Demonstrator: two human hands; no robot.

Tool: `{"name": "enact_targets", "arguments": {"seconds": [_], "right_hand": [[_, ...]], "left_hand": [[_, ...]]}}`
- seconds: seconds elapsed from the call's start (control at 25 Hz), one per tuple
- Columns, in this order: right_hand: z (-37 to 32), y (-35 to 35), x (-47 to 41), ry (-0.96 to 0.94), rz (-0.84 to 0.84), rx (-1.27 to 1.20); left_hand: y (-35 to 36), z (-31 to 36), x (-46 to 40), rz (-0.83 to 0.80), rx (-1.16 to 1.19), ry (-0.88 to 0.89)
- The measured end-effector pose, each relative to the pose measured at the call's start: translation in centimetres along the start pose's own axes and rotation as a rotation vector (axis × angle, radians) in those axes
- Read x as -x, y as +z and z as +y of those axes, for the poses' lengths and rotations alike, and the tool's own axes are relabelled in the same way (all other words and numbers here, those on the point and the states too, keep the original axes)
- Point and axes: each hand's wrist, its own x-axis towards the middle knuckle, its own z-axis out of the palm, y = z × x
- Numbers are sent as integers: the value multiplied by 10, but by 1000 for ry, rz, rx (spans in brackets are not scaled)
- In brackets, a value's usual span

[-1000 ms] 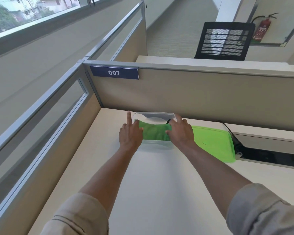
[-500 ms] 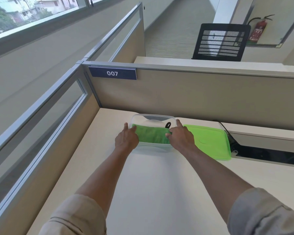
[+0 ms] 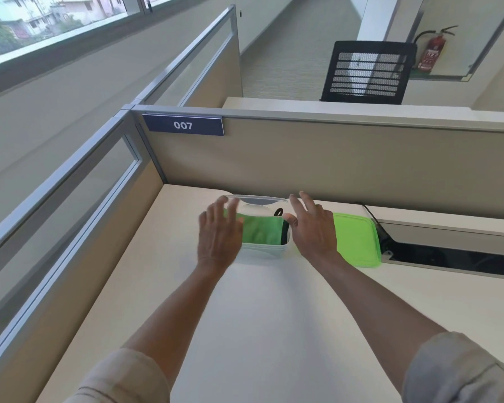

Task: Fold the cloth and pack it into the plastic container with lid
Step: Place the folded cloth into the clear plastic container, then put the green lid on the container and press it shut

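A clear plastic container [image 3: 262, 249] stands on the desk near the back partition. The folded green cloth [image 3: 261, 230] lies inside it, a black edge and loop showing at its right end. My left hand [image 3: 219, 234] hovers over the container's left end, fingers spread and slightly blurred, holding nothing. Over the right end my right hand [image 3: 313, 225] is lifted with its fingers apart, the thumb near the cloth's black edge. The green lid [image 3: 357, 239] lies flat on the desk just right of the container, partly behind my right hand.
The pale desk [image 3: 274, 315] is bounded by a beige partition [image 3: 332, 158] at the back and a glazed divider [image 3: 79, 199] on the left. A dark cable slot [image 3: 448, 257] runs along the back right. A black mesh chair [image 3: 367, 72] stands beyond the partition.
Both hands have let go of the cloth and container ends and lifted, fingers now spread. The cloth stays in the container.
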Motion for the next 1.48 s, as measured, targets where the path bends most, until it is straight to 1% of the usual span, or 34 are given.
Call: {"name": "enact_targets", "arguments": {"seconds": [0.08,0.16,0.2,0.24,0.36,0.48,0.64,0.72,0.84,0.96,1.04,1.16,1.32,1.4,1.48], "right_hand": [[21,-2,15,46,-27,35],[44,-2,37,78,-92,91],[57,-1,48,94,-128,109],[68,-1,58,112,-167,124],[102,-4,76,176,-259,166],[129,-7,89,211,-298,184],[151,-9,97,206,-329,168],[159,-9,99,208,-337,153],[164,-7,107,226,-357,140],[164,-8,116,244,-364,134],[166,-12,117,261,-337,116],[168,-25,113,283,-251,25],[165,-43,109,369,-62,-166],[161,-52,110,388,29,-243],[156,-63,109,357,91,-282]], "left_hand": [[2,37,11,-50,203,275],[8,77,25,-170,339,503],[13,95,32,-227,357,568],[18,109,39,-285,357,584],[37,138,47,-447,323,460],[53,154,48,-536,173,348],[62,161,47,-573,73,294],[65,163,45,-572,60,285],[64,168,45,-604,68,205],[59,170,44,-611,56,206],[55,169,45,-569,53,234],[42,172,46,-490,88,262],[21,175,35,-390,130,294],[10,175,29,-341,158,273],[-1,173,22,-289,198,208]]}}
